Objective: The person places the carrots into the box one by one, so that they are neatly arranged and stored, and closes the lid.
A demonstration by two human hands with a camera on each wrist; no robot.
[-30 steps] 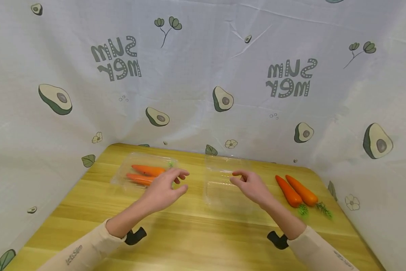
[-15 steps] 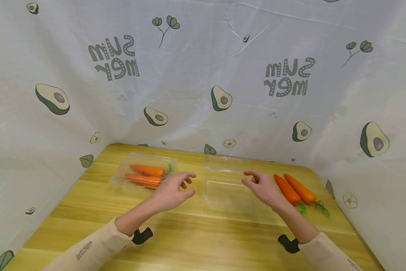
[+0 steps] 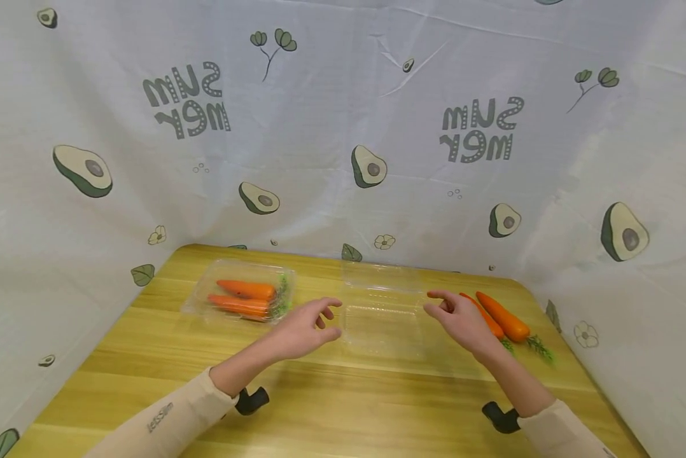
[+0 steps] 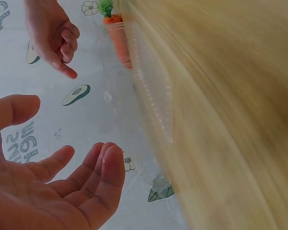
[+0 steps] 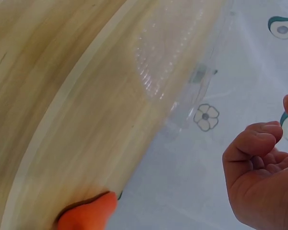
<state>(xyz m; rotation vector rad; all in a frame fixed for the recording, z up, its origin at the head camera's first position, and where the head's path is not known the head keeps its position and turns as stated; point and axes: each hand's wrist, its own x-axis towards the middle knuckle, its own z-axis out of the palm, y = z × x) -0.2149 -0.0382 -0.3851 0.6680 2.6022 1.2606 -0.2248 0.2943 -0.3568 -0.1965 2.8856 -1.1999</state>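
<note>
My left hand (image 3: 305,327) hovers at the left side of a clear plastic clamshell box (image 3: 382,327), fingers loosely bent and nothing in them. On the box's right side is my right hand (image 3: 460,320), its index finger and thumb apart and the other fingers curled in, also holding nothing. The box stands with its lid (image 3: 382,275) folded back, and no item shows inside. Behind the right hand lie two orange carrots (image 3: 504,318) with green tops, one partly hidden by it. In the right wrist view part of a carrot (image 5: 89,213) shows at the bottom.
At the back left another clear plastic box (image 3: 204,280) contains two carrots (image 3: 247,290). The wooden table (image 3: 343,407) meets a white cloth (image 3: 320,127) printed with avocados behind and at both sides.
Both hands have moved to the right. The left hand no longer covers the boxed carrots' tops, and the right hand has gone from over the clamshell box to its right edge, overlapping the loose carrots.
</note>
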